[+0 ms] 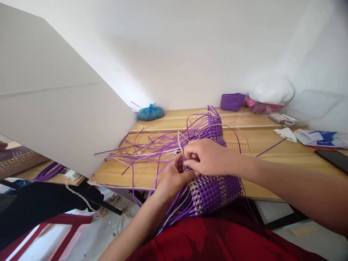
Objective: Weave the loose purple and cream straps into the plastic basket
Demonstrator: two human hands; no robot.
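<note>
A half-woven basket in purple and beige plastic strips lies on its side at the table's front edge, against my lap. My left hand is closed on the basket's edge, its thumb pointing right along the weave. Over it, my right hand is closed, thumb and forefinger pinched at a beige strip that sticks up between the hands. The fingertips partly hide each other and the spot where the strip enters the weave. Long loose purple strips fan out leftward from the basket, and others hang below my left wrist.
On the wooden table stand a small purple basket and a tied blue bag at the back. A phone and plastic packets lie at right. A grey partition rises at left, with a red stool below.
</note>
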